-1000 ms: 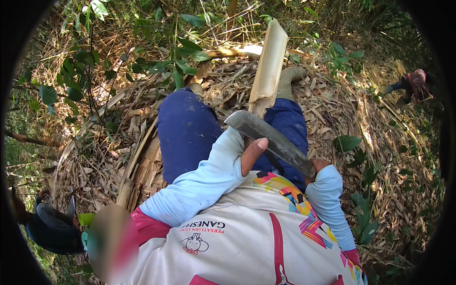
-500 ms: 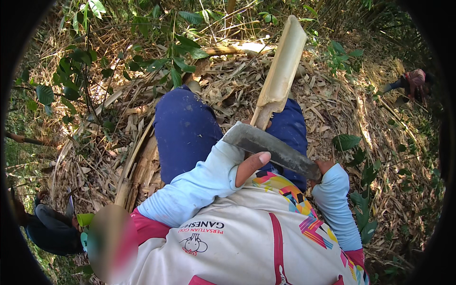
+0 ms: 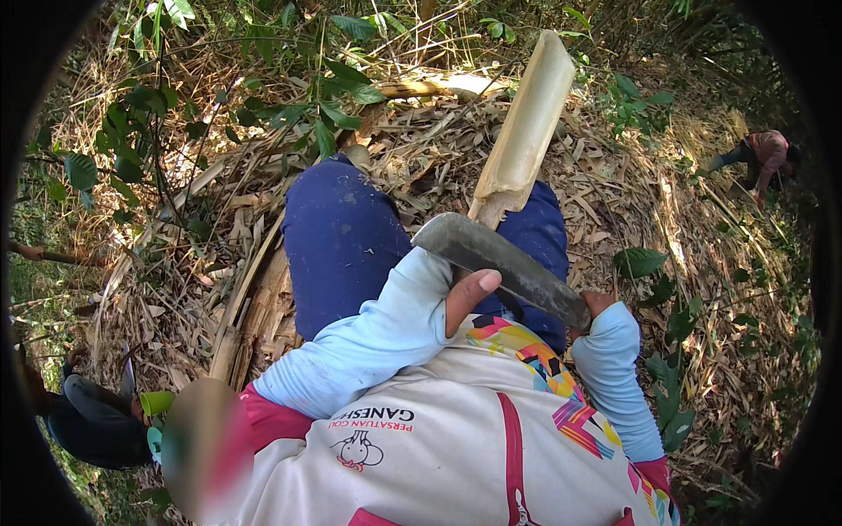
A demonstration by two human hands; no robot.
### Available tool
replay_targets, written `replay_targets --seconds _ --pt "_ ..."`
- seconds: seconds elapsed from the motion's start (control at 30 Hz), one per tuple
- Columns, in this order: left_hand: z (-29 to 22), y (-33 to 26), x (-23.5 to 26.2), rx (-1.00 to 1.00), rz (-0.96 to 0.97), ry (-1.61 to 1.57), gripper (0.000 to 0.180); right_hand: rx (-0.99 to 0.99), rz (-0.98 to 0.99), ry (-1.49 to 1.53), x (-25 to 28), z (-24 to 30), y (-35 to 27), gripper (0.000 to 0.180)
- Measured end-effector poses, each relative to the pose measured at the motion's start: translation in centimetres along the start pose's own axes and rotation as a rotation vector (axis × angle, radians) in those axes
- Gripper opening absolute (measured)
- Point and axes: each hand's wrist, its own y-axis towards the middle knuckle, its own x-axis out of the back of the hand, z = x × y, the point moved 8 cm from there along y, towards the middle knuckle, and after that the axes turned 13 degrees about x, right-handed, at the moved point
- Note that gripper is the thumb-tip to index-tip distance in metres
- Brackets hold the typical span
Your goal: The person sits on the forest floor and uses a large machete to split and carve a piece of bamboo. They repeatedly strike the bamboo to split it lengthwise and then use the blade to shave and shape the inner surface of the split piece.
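Note:
A machete with a broad dark blade (image 3: 509,263) lies slantwise across the front of my lap. My right hand (image 3: 601,305) is closed at the blade's right end, where the handle is hidden. Behind the blade, a split bamboo piece (image 3: 524,131) points up and away, hollow like a trough and cut narrow at its near end. My left hand (image 3: 467,300) is closed round that narrow end, its thumb showing below the blade and its fingers hidden behind it. The bamboo passes over my right knee (image 3: 539,232).
Dry leaves and bamboo strips (image 3: 421,149) cover the ground. Long split bamboo lengths (image 3: 250,307) lie by my left leg. Leafy stems (image 3: 158,105) stand at the left. One person (image 3: 767,158) bends at the far right; another person (image 3: 96,421) is at the lower left.
The blade has moved up and away slightly, covering more of the bamboo's narrow neck. My left thumb has shifted a little. The person at the far right has changed posture.

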Motion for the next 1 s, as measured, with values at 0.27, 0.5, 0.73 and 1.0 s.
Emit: replay_targets --seconds 0.27,0.5,0.73,1.0 --pt "0.9 0.5 0.8 -0.085 -0.105 0.088 0.027 -0.073 -0.050 0.149 -0.5 0.6 0.1 0.041" --pt "1.5 0.8 0.9 0.044 -0.145 0.028 0.038 -0.105 -0.062 0.219 -1.9 0.7 0.2 0.042" --pt "1.5 1.0 1.3 0.039 -0.130 -0.009 0.041 -0.083 -0.087 0.234 -1.7 0.7 -0.1 0.038" --pt "0.6 0.6 1.1 0.081 -0.043 0.048 0.039 -0.066 0.008 0.197 -1.2 0.0 -0.9 0.044"
